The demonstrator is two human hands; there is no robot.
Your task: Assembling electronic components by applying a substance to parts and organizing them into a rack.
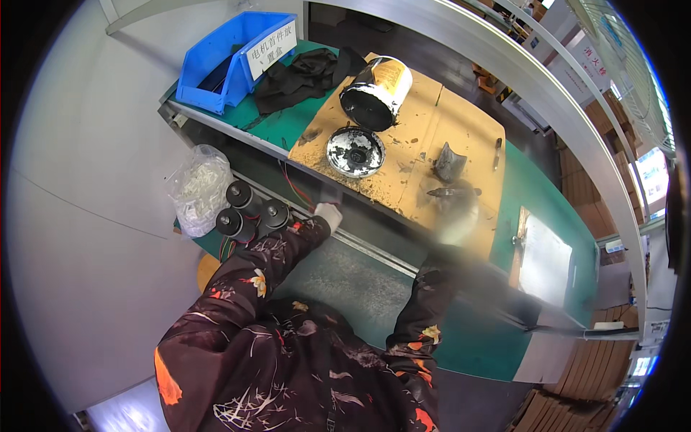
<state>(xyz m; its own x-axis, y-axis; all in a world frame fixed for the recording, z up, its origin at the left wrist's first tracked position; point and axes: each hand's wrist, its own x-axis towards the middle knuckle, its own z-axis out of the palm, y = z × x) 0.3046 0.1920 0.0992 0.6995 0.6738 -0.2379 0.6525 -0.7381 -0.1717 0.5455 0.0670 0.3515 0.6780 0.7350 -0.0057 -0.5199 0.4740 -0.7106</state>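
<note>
My left hand, in a white glove, is curled at the front edge of the bench beside thin red wires. Something in its fingers is too hidden to name. Blurred by motion, my gloved right hand is over the cardboard's right part, close to a dark, slender pen-shaped tool. Whether it grips that tool does not show. Just beyond is a dark curved piece. A tipped can with black paste lies behind a round, smeared metal lid. Several black motor-like cylinders stand by my left forearm.
A clear bag of small white pieces sits at the left. Farther back are a blue bin and dark cloth. Stained cardboard covers the green bench; a marker and clipboard lie right. A metal frame bar curves overhead.
</note>
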